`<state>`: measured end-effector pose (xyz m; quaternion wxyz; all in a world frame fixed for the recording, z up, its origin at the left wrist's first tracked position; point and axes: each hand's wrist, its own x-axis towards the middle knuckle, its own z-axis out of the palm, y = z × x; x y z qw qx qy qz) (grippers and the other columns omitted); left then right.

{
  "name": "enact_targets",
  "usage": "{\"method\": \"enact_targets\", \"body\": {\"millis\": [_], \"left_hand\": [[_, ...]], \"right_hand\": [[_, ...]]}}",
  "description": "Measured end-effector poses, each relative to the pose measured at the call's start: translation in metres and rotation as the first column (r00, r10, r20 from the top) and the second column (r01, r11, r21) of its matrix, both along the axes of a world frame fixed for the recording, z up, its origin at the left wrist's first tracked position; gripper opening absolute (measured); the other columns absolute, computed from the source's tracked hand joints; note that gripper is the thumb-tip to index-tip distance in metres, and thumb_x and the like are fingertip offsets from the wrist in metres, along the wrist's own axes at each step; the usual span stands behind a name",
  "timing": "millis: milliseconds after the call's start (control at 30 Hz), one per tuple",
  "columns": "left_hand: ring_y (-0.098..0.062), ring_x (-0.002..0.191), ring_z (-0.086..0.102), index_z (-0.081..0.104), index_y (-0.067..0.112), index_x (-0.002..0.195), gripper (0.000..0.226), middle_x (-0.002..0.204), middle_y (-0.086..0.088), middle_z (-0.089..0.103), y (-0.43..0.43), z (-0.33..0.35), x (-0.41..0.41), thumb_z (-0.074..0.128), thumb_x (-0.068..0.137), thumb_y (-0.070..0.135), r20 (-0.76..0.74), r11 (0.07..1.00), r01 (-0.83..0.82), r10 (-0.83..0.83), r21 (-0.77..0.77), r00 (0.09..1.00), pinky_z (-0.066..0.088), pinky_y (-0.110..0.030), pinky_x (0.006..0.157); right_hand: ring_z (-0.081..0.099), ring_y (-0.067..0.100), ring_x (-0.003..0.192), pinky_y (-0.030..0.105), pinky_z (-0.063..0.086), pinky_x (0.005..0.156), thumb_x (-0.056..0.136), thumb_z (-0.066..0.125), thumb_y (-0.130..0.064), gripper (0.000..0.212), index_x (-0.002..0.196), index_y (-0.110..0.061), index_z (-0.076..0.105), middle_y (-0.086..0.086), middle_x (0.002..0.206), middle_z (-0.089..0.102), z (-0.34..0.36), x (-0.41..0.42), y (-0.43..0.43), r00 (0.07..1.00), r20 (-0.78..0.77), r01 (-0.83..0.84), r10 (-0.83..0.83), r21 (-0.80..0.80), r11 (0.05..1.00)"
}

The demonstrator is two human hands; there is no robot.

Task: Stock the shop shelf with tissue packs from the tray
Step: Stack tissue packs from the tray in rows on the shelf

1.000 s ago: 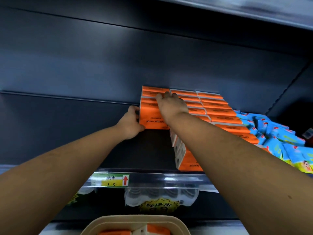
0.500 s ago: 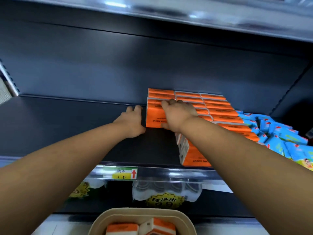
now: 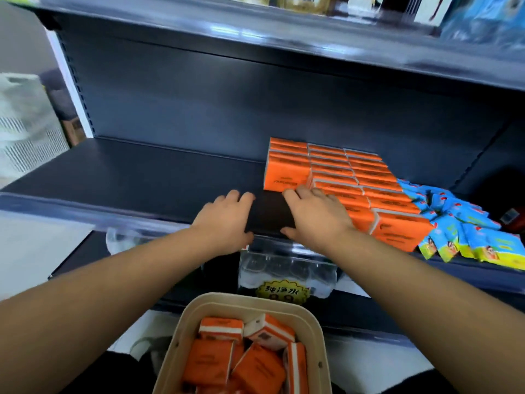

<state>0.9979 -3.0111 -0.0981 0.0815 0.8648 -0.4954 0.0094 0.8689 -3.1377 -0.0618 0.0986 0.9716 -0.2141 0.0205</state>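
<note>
My left hand (image 3: pixel 224 220) and right hand (image 3: pixel 315 214) hover released, empty; the tray (image 3: pixel 244 297) of tissue packs (image 3: pixel 210 362) lies nearer me, midway between them.

Dark matt metal seen on the shelf (image 3: pixel 142 172), tissue packs (image 3: pixel 335 169) wrapped in smooth glossy orange film, tray (image 3: pixel 181 331) finished in smooth matt beige, possibly plastic, bottled water pack (image 3: pixel 287 271) covered in clear shiny plastic

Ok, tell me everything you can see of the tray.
The tray is a beige, plastic-looking tub with rounded corners, a thick rim and small holes in its walls. It sits below the shelf, between the forearms; left hand and right hand are off it. Orange-and-white tissue packs lie jumbled inside, tilted.
</note>
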Motion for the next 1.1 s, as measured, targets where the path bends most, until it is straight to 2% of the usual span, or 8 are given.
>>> {"method": "enact_targets", "body": {"millis": [233,367,467,633,733,867,967,1100], "left_hand": [[-0.023,0.113,0.05,0.039,0.024,0.135,0.054,0.126,0.0,0.048,0.047,-0.062,-0.038,0.058,0.085,0.035,-0.034,0.993,0.076,-0.079,-0.086,0.996,0.045,-0.037,0.092],[-0.025,0.118,0.047,0.036,0.025,0.135,0.059,0.131,-0.001,0.044,0.062,-0.118,-0.06,0.06,0.084,0.038,-0.122,0.987,0.052,-0.033,0.151,0.992,0.044,-0.04,0.095],[-0.03,0.124,0.045,0.035,0.023,0.137,0.059,0.136,-0.007,0.042,0.069,-0.157,-0.071,0.058,0.085,0.036,-0.2,0.934,0.095,-0.026,0.345,0.979,0.04,-0.043,0.1],[-0.031,0.128,0.042,0.031,0.02,0.142,0.066,0.142,-0.01,0.039,0.087,-0.205,-0.071,0.057,0.086,0.043,-0.282,0.855,0.145,0.002,0.499,0.959,0.035,-0.045,0.105],[-0.032,0.132,0.038,0.023,0.022,0.146,0.075,0.149,-0.009,0.03,0.099,-0.231,-0.062,0.056,0.085,0.05,-0.302,0.84,0.123,0.051,0.528,0.952,0.031,-0.046,0.109],[-0.031,0.129,0.039,0.026,0.021,0.143,0.072,0.144,-0.01,0.032,0.088,-0.247,-0.049,0.062,0.084,0.041,-0.301,0.848,0.095,0.078,0.521,0.951,0.036,-0.046,0.107],[-0.03,0.135,0.033,0.022,0.021,0.147,0.078,0.149,-0.008,0.026,0.068,-0.252,-0.037,0.065,0.083,0.035,-0.303,0.877,0.073,0.086,0.475,0.949,0.031,-0.044,0.111],[-0.026,0.14,0.026,0.017,0.019,0.15,0.079,0.153,-0.006,0.025,0.054,-0.261,-0.029,0.061,0.085,0.027,-0.338,0.895,0.038,0.129,0.445,0.932,0.023,-0.041,0.116]], "right_hand": [[0.045,0.031,0.123,0.043,0.041,0.093,0.087,0.062,-0.045,0.061,0.136,-0.019,0.035,0.007,0.132,0.045,-0.048,-0.036,0.029,0.996,-0.086,-0.023,0.026,0.035,0.999],[0.044,0.029,0.124,0.044,0.036,0.099,0.089,0.059,-0.043,0.057,0.136,-0.02,0.036,0.006,0.134,0.045,-0.095,-0.053,0.042,0.986,-0.162,-0.023,0.041,0.111,0.994],[0.043,0.03,0.126,0.046,0.035,0.102,0.09,0.058,-0.044,0.056,0.136,-0.02,0.036,0.007,0.137,0.045,-0.139,-0.063,0.055,0.964,-0.261,0.014,0.041,0.204,0.979],[0.044,0.031,0.128,0.047,0.035,0.102,0.091,0.056,-0.037,0.053,0.138,-0.023,0.037,0.008,0.141,0.044,-0.2,-0.077,0.071,0.908,-0.419,0.104,0.024,0.279,0.955],[0.04,0.032,0.131,0.048,0.032,0.104,0.091,0.055,-0.036,0.055,0.141,-0.024,0.036,0.009,0.144,0.04,-0.223,-0.083,0.067,0.878,-0.479,0.175,-0.005,0.31,0.935],[0.042,0.031,0.129,0.046,0.035,0.102,0.09,0.056,-0.034,0.057,0.142,-0.028,0.035,0.007,0.143,0.042,-0.247,-0.086,0.051,0.849,-0.526,0.268,-0.042,0.36,0.894],[0.042,0.031,0.129,0.047,0.036,0.101,0.087,0.06,-0.035,0.062,0.142,-0.029,0.033,0.004,0.144,0.041,-0.264,-0.082,0.038,0.841,-0.539,0.302,-0.058,0.377,0.876],[0.026,0.028,0.142,0.049,0.02,0.114,0.09,0.055,-0.032,0.073,0.152,-0.027,0.017,0.001,0.156,0.027,-0.282,-0.073,0.027,0.875,-0.468,0.346,-0.122,0.431,0.833]]}}
